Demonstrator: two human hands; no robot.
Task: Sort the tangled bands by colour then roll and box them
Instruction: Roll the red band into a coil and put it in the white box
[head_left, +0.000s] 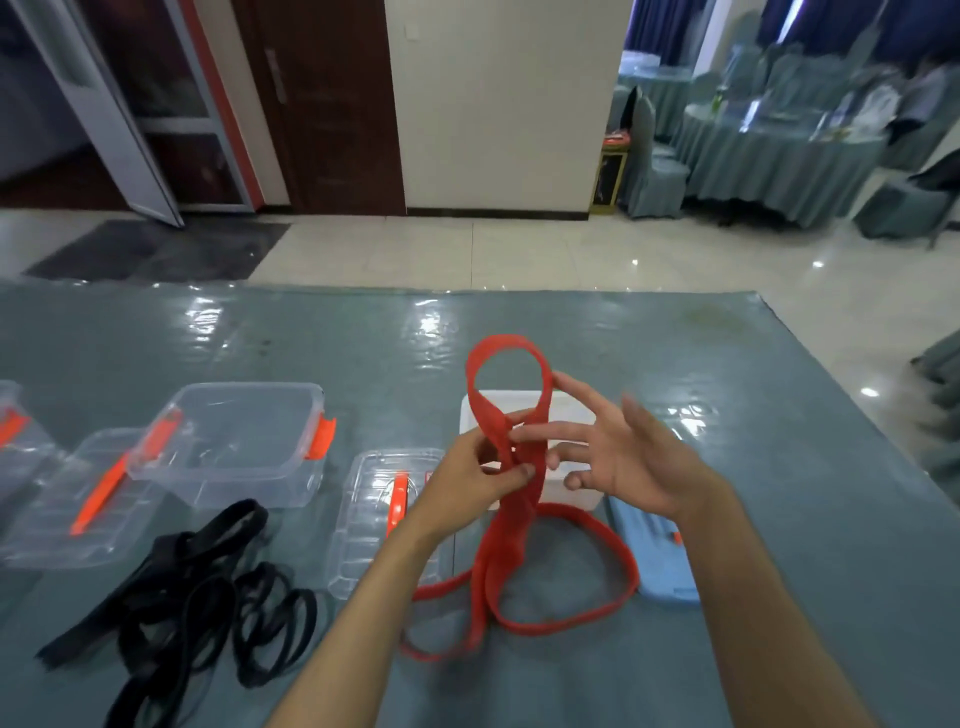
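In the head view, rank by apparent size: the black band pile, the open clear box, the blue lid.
1. black band pile
2. open clear box, though it sits farther away, so this is unsure
3. blue lid, partly hidden

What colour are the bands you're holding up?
Red. The red bands, pinched by the left hand, show clearly in the head view.
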